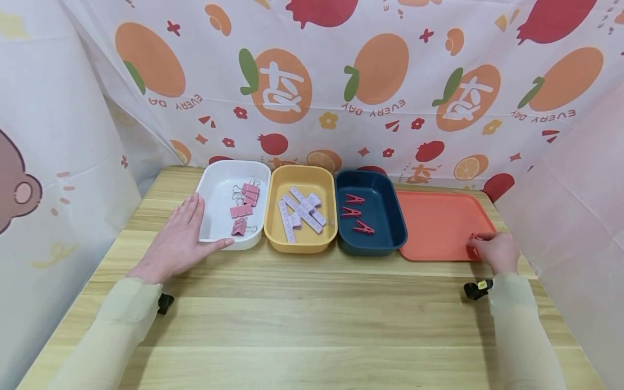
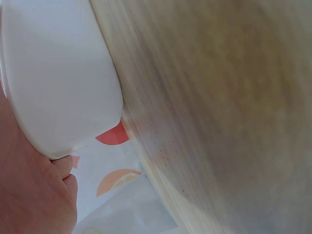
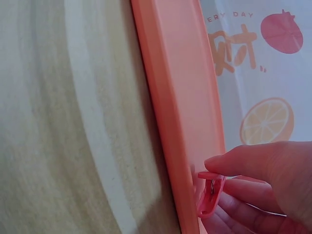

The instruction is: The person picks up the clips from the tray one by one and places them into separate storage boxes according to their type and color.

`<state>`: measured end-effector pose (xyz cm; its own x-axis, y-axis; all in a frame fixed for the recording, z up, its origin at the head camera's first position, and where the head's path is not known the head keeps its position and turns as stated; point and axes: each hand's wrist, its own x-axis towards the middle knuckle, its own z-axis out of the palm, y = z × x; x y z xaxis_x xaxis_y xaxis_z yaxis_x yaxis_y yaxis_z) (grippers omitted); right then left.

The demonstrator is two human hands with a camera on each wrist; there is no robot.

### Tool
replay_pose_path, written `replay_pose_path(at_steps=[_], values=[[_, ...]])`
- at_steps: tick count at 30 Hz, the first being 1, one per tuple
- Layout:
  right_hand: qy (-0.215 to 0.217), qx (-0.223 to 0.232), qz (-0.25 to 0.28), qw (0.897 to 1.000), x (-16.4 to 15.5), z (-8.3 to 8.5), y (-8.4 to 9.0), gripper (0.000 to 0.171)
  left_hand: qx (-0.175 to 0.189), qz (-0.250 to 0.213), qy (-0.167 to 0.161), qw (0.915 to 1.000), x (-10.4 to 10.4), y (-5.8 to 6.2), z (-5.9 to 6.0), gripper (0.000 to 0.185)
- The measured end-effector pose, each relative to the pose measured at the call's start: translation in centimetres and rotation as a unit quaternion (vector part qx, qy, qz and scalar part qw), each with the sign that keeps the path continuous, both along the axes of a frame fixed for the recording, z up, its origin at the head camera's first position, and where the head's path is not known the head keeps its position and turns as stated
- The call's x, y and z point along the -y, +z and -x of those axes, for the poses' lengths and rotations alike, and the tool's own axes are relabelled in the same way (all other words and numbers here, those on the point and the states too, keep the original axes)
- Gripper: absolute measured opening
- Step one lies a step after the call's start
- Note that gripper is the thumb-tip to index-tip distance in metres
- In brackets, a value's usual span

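Note:
My left hand [image 1: 182, 238] lies flat with straight fingers against the near left side of a white bin [image 1: 214, 195] that holds several pink binder clips [image 1: 242, 210]. In the left wrist view the white bin [image 2: 53, 83] fills the upper left beside my palm [image 2: 29, 195]. My right hand [image 1: 489, 250] pinches a red clothespin [image 1: 474, 237] at the near right corner of an orange tray [image 1: 439, 222]. The right wrist view shows the clothespin [image 3: 210, 192] between my fingertips [image 3: 234, 163] over the orange tray [image 3: 180, 97].
A yellow bin [image 1: 302, 246] holds several pale ruler-like strips [image 1: 301, 212]. A dark blue bin [image 1: 390, 227] holds three red clothespins [image 1: 356, 212]. All stand in a row on a wooden table [image 1: 302, 319], with a fruit-print curtain [image 1: 341, 81] behind and at the sides.

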<state>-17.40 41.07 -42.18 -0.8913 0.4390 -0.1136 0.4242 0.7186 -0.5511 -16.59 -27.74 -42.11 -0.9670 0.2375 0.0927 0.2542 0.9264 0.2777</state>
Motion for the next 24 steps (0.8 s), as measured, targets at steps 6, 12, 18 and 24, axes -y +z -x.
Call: replay_pose_path(at_steps=[6,12,18,24], values=[[0.015,-0.011,-0.010,1.000,-0.1,0.3,0.1,0.047,0.005,0.001,0.001,1.0000,0.0,0.2,0.1,0.121],[0.027,-0.004,-0.004,1.000,0.0,0.6,0.3,0.049,0.010,-0.001,0.004,0.9999,0.0,0.3,0.1,0.122],[0.044,-0.012,-0.008,0.999,0.3,0.7,0.7,0.048,0.013,0.001,0.004,0.9999,-0.1,0.4,0.1,0.122],[0.063,-0.020,-0.001,0.998,0.9,0.9,1.1,0.044,0.011,0.001,0.003,0.9999,0.0,0.3,0.0,0.121]])
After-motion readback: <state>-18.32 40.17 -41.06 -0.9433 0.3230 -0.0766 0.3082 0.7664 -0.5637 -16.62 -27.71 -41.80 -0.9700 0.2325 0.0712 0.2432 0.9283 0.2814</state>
